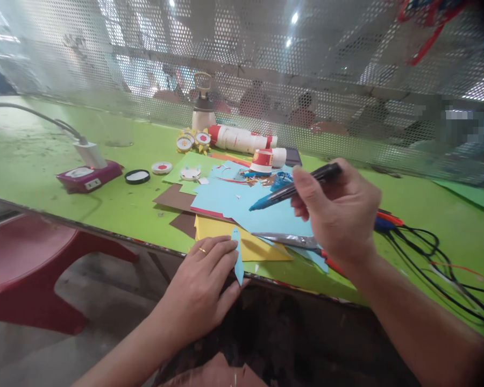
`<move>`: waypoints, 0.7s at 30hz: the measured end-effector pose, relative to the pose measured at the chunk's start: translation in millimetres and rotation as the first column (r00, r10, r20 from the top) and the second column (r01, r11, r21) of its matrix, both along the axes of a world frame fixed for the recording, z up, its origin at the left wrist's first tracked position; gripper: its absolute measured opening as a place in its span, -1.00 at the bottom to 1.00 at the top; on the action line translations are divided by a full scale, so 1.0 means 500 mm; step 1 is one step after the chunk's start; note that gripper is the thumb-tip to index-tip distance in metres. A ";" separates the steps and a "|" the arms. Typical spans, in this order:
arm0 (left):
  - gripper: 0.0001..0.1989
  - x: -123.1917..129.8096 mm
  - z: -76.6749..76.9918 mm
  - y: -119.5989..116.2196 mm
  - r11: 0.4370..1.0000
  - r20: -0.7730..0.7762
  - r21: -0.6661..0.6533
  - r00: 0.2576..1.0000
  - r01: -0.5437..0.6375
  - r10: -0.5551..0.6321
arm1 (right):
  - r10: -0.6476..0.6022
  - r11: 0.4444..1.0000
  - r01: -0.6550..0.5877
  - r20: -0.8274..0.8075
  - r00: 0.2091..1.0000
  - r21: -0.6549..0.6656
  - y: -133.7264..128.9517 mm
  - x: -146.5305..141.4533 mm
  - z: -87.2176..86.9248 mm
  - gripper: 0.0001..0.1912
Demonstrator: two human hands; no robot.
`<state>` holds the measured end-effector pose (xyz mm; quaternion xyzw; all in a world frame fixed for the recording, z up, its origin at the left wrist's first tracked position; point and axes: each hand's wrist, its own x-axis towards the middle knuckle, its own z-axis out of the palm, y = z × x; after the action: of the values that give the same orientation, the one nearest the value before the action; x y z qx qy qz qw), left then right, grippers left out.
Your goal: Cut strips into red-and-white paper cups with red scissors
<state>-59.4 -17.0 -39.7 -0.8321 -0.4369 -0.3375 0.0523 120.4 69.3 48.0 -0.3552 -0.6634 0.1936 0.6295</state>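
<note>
My left hand (210, 274) holds a narrow light blue paper piece (237, 260) at the table's front edge; small marks show near its rounded top. Raised above the blue sheets, my right hand (339, 209) grips a black marker (296, 187) whose blue tip points left, apart from the paper piece. Under the left fingers and beside them lies yellow paper (254, 246). Scissors (284, 238) with red handles rest across it, partly behind my right wrist. Light blue sheets (221, 196) cover brown paper (175, 198).
Paper cups (242, 138), a bottle (204, 115) and small round crafts (184, 143) stand at the back. On the left are a purple power socket (91, 177) and a black lid (137, 176). Black cables (427, 252) lie right. A red stool (28, 258) is below left.
</note>
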 end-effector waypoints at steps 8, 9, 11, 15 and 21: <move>-0.73 0.001 0.002 0.001 1.000 -0.012 0.010 1.000 -0.007 0.008 | -0.150 0.977 0.183 -0.260 0.954 0.106 0.047 0.059 0.053 -0.74; -0.73 0.001 0.001 0.001 1.000 -0.013 0.022 1.000 -0.005 0.006 | -0.166 0.974 0.202 -0.287 0.943 0.098 0.055 0.068 0.059 -0.75; -0.70 0.000 -0.003 0.001 0.998 -0.026 0.060 1.000 -0.002 0.004 | -0.202 0.968 0.238 -0.321 0.925 0.078 0.074 0.086 0.070 -0.74; -0.65 -0.004 -0.012 0.007 0.990 -0.057 0.141 0.998 0.007 0.001 | -0.286 0.951 0.306 -0.235 0.929 0.052 0.121 0.120 0.081 -0.69; -0.71 -0.011 -0.012 0.012 0.971 -0.051 0.235 0.999 0.030 -0.018 | -0.374 0.925 0.378 0.089 0.923 -0.035 0.187 0.129 0.052 -0.66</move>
<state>-64.9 -10.9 -45.6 -0.8332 -0.3822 -0.3674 0.1572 184.7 162.8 74.0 -0.4995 -0.6026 0.0715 0.6183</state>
